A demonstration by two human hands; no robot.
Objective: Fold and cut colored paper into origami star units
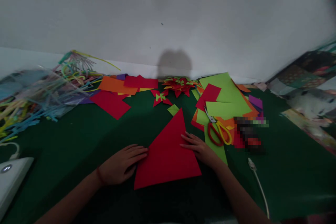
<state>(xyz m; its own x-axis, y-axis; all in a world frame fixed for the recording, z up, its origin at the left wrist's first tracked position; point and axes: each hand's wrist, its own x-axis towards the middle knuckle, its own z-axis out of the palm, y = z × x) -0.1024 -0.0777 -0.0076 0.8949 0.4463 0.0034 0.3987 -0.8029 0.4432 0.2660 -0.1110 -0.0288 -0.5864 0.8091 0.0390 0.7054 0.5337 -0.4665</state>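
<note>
Red sheet [166,157] is laid on the green table [78,140], centred between both hands, one corner pointed at the wall [118,17]. Its left edge is touched by the fingertips of the left hand [123,164]; grip open, fingers extended side by side, thumb apart. Its right edge is covered by the fingers of the right hand [198,147]; grip open, fingers slightly spread, thumb not visible.

Small green square [172,110] is seen just beyond the far corner, red star [161,98] with green centre behind it, layered flower [179,84] near the wall. Scissors [216,131] are placed right of the sheet, on the paper pile [225,89], handles toward the person. Orange paper [115,85] is scattered far left, beside coloured strips [76,68] partly covered by clear plastic. White cable [259,182] is laid at right.
</note>
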